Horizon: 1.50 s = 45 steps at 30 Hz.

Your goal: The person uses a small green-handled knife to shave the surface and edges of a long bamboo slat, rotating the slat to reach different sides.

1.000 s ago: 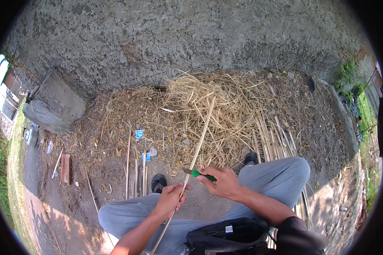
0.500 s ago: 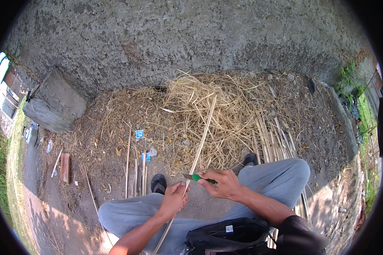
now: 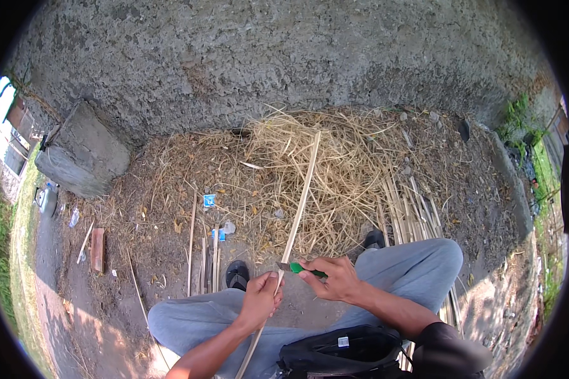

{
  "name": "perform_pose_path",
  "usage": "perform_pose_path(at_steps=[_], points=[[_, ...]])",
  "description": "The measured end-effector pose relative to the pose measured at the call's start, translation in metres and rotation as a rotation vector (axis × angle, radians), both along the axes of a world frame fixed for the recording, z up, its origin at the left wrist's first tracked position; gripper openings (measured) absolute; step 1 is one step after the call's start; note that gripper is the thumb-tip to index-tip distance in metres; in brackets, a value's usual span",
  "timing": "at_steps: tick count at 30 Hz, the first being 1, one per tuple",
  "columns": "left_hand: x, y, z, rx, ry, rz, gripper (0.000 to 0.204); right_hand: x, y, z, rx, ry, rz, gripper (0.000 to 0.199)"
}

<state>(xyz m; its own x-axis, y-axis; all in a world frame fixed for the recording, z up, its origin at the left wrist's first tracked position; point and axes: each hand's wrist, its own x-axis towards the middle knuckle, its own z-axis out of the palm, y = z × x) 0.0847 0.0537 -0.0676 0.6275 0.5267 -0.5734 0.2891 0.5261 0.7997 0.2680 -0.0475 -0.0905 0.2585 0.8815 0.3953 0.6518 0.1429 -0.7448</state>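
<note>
Bamboo strip (image 3: pixel 302 201): long, thin, pale; probably light, stiff yet springy, with edges that may splinter. It runs from the person's lap up over the straw pile (image 3: pixel 322 170).

Left hand (image 3: pixel 260 298): fist closed round the strip's lower part, a sound holding place.

Right hand (image 3: pixel 336 278): gripping a green-handled knife (image 3: pixel 300 268), blade touching the strip just above the left hand.

hands: 2 (left hand (image 3: pixel 260 299), right hand (image 3: pixel 335 278)) | long stick (image 3: pixel 300 205) in left hand: 1 | green-handled knife (image 3: pixel 302 269) in right hand: 1 | sandals: 2, one (image 3: pixel 237 275) left of hands, one (image 3: pixel 374 239) right | black bag (image 3: pixel 348 350) below hands: 1
</note>
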Motion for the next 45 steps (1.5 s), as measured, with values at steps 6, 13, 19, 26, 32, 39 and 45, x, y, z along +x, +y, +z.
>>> perform_pose_path(at_steps=[6, 13, 19, 26, 32, 39, 45], points=[[0.005, 0.001, 0.002, -0.047, -0.002, 0.043, 0.03, 0.0, 0.001, 0.004, -0.014, 0.004, -0.024, 0.016], [0.006, -0.004, 0.0, 0.019, 0.0, 0.046, 0.03, -0.001, 0.0, 0.003, -0.021, -0.008, -0.018, 0.015], [0.0, -0.016, -0.008, 0.09, -0.055, 0.087, 0.03, -0.003, -0.001, 0.0, 0.032, -0.071, -0.018, 0.015], [-0.001, -0.015, 0.001, -0.032, -0.018, 0.087, 0.027, -0.006, 0.004, -0.002, 0.121, -0.197, -0.083, 0.019], [0.002, -0.013, 0.005, -0.052, -0.034, 0.118, 0.028, -0.005, 0.009, -0.002, 0.096, -0.191, -0.109, 0.02], [0.005, -0.026, 0.009, 0.121, 0.048, 0.04, 0.029, 0.024, 0.021, -0.001, 0.114, -0.06, -0.271, 0.021], [0.001, -0.022, 0.016, 0.085, -0.009, -0.016, 0.027, 0.024, 0.018, 0.004, 0.114, -0.204, -0.303, 0.019]])
